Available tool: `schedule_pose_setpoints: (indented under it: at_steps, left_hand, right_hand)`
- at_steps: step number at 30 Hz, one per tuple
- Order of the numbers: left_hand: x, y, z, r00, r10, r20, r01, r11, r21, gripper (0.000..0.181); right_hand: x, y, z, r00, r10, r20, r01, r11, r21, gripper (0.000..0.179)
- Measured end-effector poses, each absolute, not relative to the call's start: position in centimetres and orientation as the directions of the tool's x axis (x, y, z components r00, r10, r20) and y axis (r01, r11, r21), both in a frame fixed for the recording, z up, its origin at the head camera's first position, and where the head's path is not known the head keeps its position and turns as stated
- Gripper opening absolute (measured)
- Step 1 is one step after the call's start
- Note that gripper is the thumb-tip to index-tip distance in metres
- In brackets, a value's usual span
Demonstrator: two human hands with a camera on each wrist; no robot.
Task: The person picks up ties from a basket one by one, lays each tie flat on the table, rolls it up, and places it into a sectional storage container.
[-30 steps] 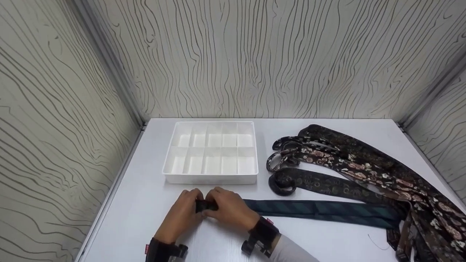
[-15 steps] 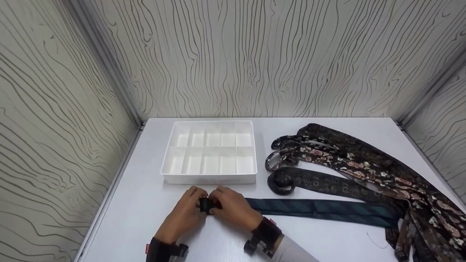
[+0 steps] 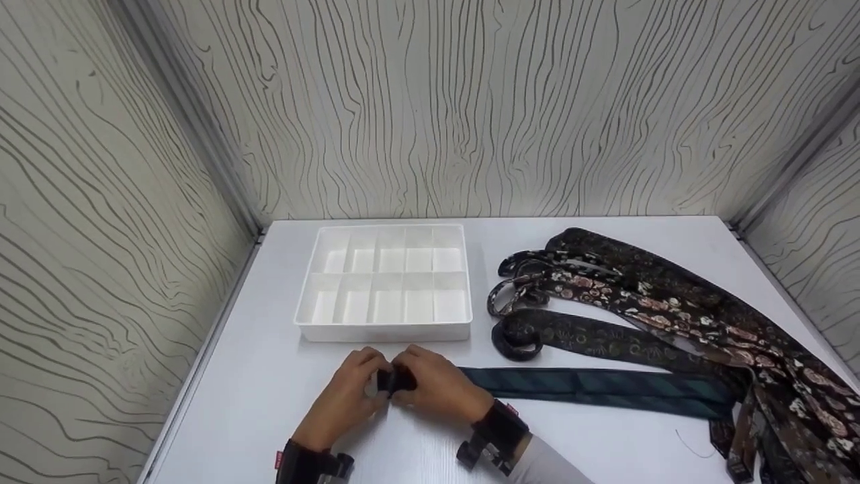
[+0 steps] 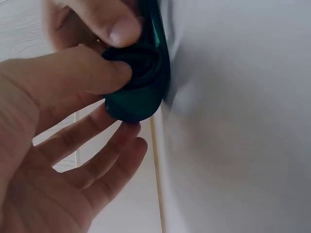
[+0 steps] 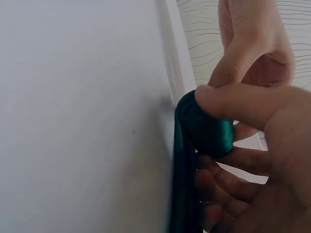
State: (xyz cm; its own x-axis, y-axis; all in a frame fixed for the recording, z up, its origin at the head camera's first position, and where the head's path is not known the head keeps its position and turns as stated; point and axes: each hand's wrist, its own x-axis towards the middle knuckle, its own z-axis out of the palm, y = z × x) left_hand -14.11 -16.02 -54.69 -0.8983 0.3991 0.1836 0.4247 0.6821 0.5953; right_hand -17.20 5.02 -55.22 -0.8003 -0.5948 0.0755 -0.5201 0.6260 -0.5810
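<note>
A dark green striped necktie (image 3: pixel 605 390) lies along the table, its left end wound into a small roll between both hands. My left hand (image 3: pixel 342 400) grips the roll from the left. In the left wrist view its thumb rests on the coiled end of the roll (image 4: pixel 138 99), with fingertips under the curve. From the other side my right hand (image 3: pixel 443 388) holds the same roll. The right wrist view has the right thumb on the roll (image 5: pixel 209 128) and the other fingers curled beside it. The flat length of the tie runs off to the right.
A white box (image 3: pixel 383 331) with several compartments stands behind the hands. Dark patterned neckties (image 3: pixel 605 339) with looped ends are heaped at the right, overlapping the green tie's far end. A loose thread (image 3: pixel 692 445) lies near the front right. Patterned walls (image 3: pixel 430 107) enclose the table.
Both hands have shifted slightly to the right with the roll between them, and their fingers have changed position on it. The box and the other neckties stay put.
</note>
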Motion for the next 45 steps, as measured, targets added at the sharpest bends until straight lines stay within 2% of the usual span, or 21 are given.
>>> schedule_pose_setpoints:
  at_steps: [3, 5, 9, 12, 17, 21, 27, 34, 45]
  left_hand:
    - [-14.1, -15.7, -54.8, -0.891, 0.420, 0.175, 0.435, 0.675, 0.595, 0.036]
    - [-14.1, -15.5, -54.9, -0.888, 0.426, 0.173, 0.440, 0.680, 0.586, 0.035]
    - [-14.3, -15.1, -55.0, -0.878, 0.439, 0.189, 0.463, 0.686, 0.561, 0.033]
    - [-14.4, -14.9, -55.0, -0.873, 0.444, 0.200, 0.474, 0.683, 0.556, 0.036]
    - [-14.4, -14.5, -55.2, -0.876, 0.442, 0.193, 0.465, 0.666, 0.584, 0.041]
    - [-14.4, -14.3, -55.1, -0.864, 0.460, 0.205, 0.487, 0.661, 0.571, 0.034]
    - [-14.6, -14.0, -55.0, -0.864, 0.466, 0.190, 0.483, 0.665, 0.569, 0.040]
    - [-14.6, -14.2, -55.0, -0.850, 0.484, 0.209, 0.508, 0.649, 0.567, 0.036]
    - [-14.5, -13.9, -54.5, -0.847, 0.505, 0.164, 0.501, 0.657, 0.563, 0.034]
  right_hand:
    - [-17.2, 5.3, -55.3, -0.786, -0.605, 0.127, -0.570, 0.631, -0.526, 0.036]
    - [-17.3, 5.6, -55.3, -0.780, -0.611, 0.138, -0.588, 0.639, -0.495, 0.036]
    - [-17.2, 6.0, -55.2, -0.794, -0.602, 0.084, -0.541, 0.637, -0.549, 0.044]
    - [-17.1, 6.4, -55.3, -0.808, -0.583, 0.083, -0.514, 0.630, -0.582, 0.044]
    - [-17.1, 6.8, -55.9, -0.820, -0.558, 0.129, -0.525, 0.642, -0.560, 0.038]
    - [-17.1, 7.1, -56.1, -0.825, -0.556, 0.104, -0.504, 0.639, -0.580, 0.042]
    - [-17.2, 7.6, -56.0, -0.818, -0.550, 0.165, -0.544, 0.651, -0.529, 0.040]
    - [-16.9, 7.9, -55.8, -0.809, -0.575, 0.121, -0.542, 0.650, -0.533, 0.044]
    - [-16.3, 7.9, -55.5, -0.794, -0.590, 0.148, -0.579, 0.659, -0.480, 0.042]
